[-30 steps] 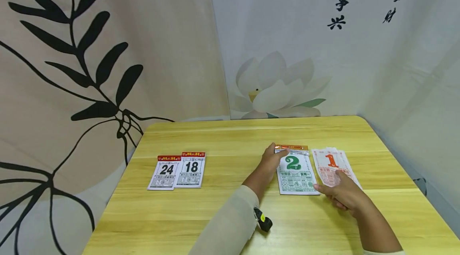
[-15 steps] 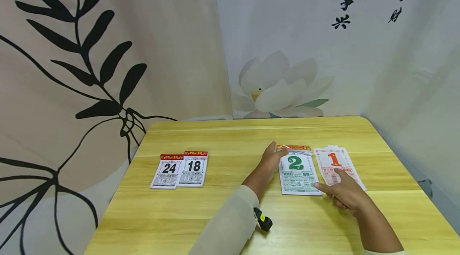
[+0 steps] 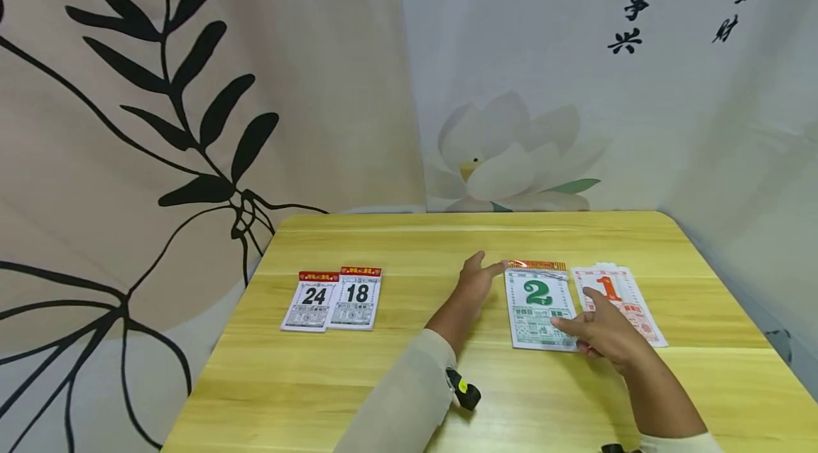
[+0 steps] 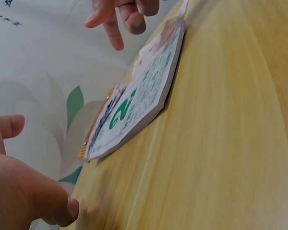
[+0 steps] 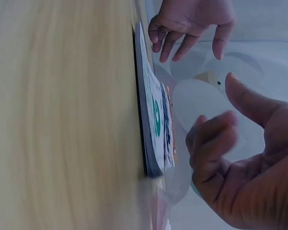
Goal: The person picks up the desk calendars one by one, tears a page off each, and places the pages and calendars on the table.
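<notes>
A thick tear-off calendar (image 3: 533,329) with a green 2 lies on the table, an orange band along its top. Beside it on the right are loose calendar sheets (image 3: 629,293), the upper one bearing a red 1. My left hand (image 3: 471,282) is off the calendar's upper left corner, fingers spread; the left wrist view shows a gap between this hand and the calendar. Over the calendar's lower right edge and the sheets hovers my right hand (image 3: 603,331). In the right wrist view its fingers (image 5: 209,143) are loosely bent, thumb apart, holding nothing.
Two smaller calendars with red tops, one showing 24 (image 3: 311,304) and one showing 18 (image 3: 358,300), lie overlapping at the left of the wooden table (image 3: 287,396). Printed curtains (image 3: 345,84) hang behind the table's far edge.
My left hand has come off the calendar's top corner and spread. My right hand has lifted slightly from the calendar's edge. The head view has turned a little left.
</notes>
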Motion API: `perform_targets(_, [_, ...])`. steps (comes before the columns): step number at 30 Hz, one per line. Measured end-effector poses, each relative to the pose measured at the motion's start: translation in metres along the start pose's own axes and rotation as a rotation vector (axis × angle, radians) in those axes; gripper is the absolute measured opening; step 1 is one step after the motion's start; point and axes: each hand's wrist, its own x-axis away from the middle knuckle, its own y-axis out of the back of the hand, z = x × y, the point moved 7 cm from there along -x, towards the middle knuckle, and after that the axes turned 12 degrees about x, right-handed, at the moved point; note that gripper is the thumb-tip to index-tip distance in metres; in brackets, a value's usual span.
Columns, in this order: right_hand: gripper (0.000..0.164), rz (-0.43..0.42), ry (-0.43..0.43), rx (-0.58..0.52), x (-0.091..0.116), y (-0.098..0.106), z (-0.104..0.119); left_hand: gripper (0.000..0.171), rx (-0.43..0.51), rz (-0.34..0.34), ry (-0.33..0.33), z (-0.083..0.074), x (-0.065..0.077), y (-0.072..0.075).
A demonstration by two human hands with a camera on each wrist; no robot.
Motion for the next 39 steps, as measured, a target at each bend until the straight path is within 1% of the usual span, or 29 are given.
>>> perform_targets(4, [0.115,-0.014,0.018,0.004,-0.007,-0.007,0.009,0.085,-0.015,-0.004,-0.017,-0.004,0.003,0.008])
perform_targets(7, [0.113,-0.019,0.027,0.014,-0.013,-0.012,0.016,0.08,-0.022,-0.011,-0.043,-0.008,0.006,0.013])
perform_targets(10, [0.109,-0.036,0.018,0.039,-0.017,-0.016,0.022,0.074,-0.038,-0.009,-0.061,-0.012,0.008,0.021])
perform_targets(13, [0.104,-0.053,0.003,0.055,-0.022,-0.019,0.028,0.072,-0.053,-0.025,-0.078,-0.016,0.009,0.03])
perform_targets(16, [0.1,-0.064,0.005,0.046,-0.029,-0.023,0.035,0.074,-0.065,-0.048,-0.087,-0.018,0.01,0.04])
perform_targets(18, [0.098,-0.07,0.017,0.047,-0.033,-0.026,0.04,0.076,-0.063,-0.046,-0.09,-0.017,0.01,0.045])
perform_targets(20, [0.097,-0.068,0.031,0.055,-0.035,-0.03,0.046,0.077,-0.085,-0.052,-0.098,-0.018,0.01,0.051])
perform_targets(23, [0.095,-0.057,0.063,0.076,-0.039,-0.035,0.054,0.076,-0.162,-0.086,-0.129,-0.022,0.012,0.061])
perform_targets(27, [0.095,-0.042,0.104,0.078,-0.041,-0.043,0.064,0.076,-0.346,-0.173,-0.202,-0.03,0.015,0.076])
perform_targets(30, [0.094,-0.031,0.125,0.079,-0.042,-0.049,0.07,0.075,-0.457,-0.237,-0.258,-0.037,0.017,0.086])
perform_targets(34, [0.092,-0.023,0.158,0.104,-0.043,-0.057,0.076,0.073,-0.545,-0.32,-0.309,-0.043,0.02,0.103])
perform_targets(39, [0.092,-0.012,0.186,0.123,-0.046,-0.067,0.079,0.072,-0.651,-0.422,-0.332,-0.045,0.022,0.13])
